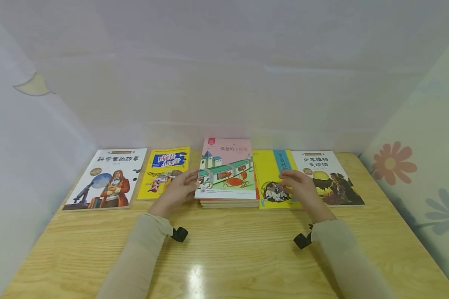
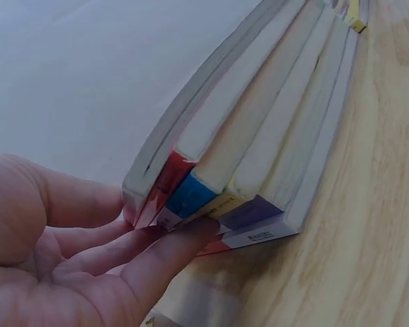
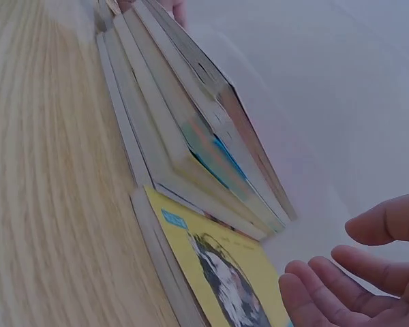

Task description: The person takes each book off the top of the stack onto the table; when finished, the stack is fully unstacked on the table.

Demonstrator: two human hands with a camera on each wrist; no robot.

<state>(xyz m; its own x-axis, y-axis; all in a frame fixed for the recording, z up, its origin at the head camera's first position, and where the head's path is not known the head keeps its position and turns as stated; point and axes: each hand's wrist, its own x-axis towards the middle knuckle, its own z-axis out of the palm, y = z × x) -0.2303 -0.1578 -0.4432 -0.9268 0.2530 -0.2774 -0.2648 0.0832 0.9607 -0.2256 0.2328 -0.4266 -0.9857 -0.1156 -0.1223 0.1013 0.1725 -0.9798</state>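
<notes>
A book with a pink cover and a red crab tops a stack of several books at the middle of the table. My left hand is at the stack's left side. In the left wrist view, its thumb and extended fingers touch the book spines, not curled round any one book. My right hand hovers over a yellow book just right of the stack. The right wrist view shows its fingers loosely bent, apart from the stack, with nothing in them.
A white book with a red-coated figure lies at the far left, beside another yellow book. On the right lies a white book with a dark picture. Pale walls stand behind and beside the wooden table.
</notes>
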